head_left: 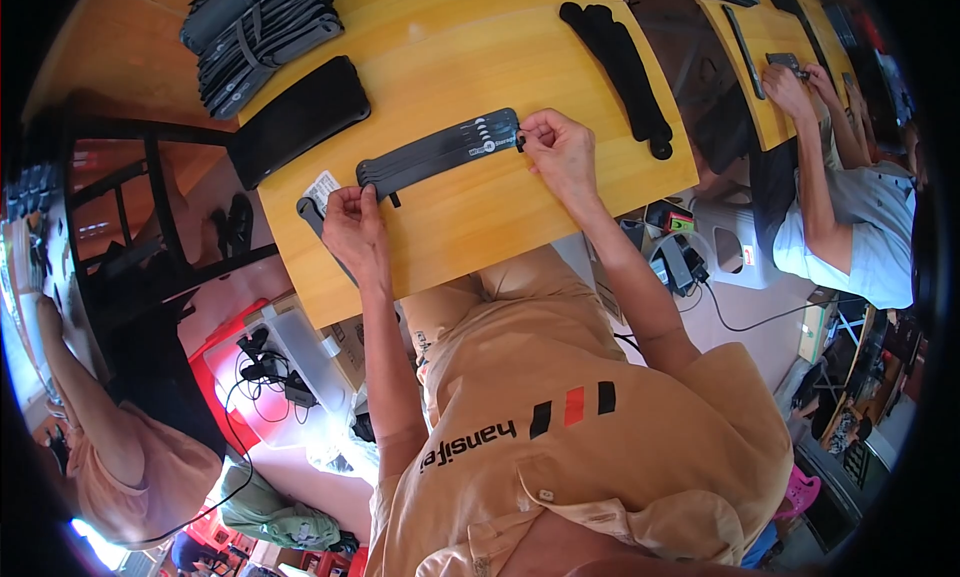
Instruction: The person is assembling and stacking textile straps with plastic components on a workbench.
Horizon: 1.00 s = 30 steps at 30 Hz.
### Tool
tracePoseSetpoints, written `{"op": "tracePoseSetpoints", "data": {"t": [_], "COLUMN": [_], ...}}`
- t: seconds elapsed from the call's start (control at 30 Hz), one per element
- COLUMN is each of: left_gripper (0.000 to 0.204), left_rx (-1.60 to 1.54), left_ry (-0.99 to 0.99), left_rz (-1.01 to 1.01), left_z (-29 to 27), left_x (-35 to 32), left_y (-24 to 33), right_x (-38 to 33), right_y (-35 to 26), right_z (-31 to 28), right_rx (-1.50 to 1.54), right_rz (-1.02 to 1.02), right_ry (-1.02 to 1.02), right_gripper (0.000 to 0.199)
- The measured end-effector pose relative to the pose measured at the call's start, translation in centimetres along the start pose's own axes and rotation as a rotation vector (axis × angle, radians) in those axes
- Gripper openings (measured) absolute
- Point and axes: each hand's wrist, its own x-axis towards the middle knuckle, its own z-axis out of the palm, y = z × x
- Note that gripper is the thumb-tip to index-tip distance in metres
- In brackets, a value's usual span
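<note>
A long flat dark grey piece [440, 152] with white printed marks, like a folded fabric strip, lies slantwise over the yellow table. At its left end, my left hand [357, 232] is closed, thumb and fingers pinching the corner. My right hand [562, 157] pinches a small black tab at the right end. Another small black tab [395, 200] sticks out below the strip near my left hand. Partly covered by my left hand is a second dark strip [312, 213] at the table's left edge, beside a white printed label [322, 187].
Bundled dark strips [255, 47] are stacked at the far left, near a black padded piece [305, 117]. Long black pieces [620, 77] lie at the right of the yellow table [450, 252]. Bins with cables [270, 377] stand below. Co-workers sit on both sides.
</note>
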Motion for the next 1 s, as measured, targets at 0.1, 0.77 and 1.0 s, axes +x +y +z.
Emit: {"op": "tracePoseSetpoints", "data": {"t": [0.1,0.77,1.0], "left_gripper": [0.014,0.016,0.016], "left_rx": [0.022,0.161,0.191], "left_ry": [0.015,0.075,0.080], "left_rz": [0.016,0.133,0.256], "left_z": [0.1,-0.4,-0.7], "left_x": [0.1,0.1,-0.4], "left_y": [-0.2,0.3,0.0], "right_x": [0.1,0.3,0.0], "right_y": [0.1,0.3,0.6], "right_z": [0.0,0.4,0.1], "right_rx": [-0.007,-0.169,-0.189], "right_rz": [-0.006,-0.216,-0.295], "right_ry": [0.001,0.045,0.081], "right_gripper": [0.006,0.006,0.008]}}
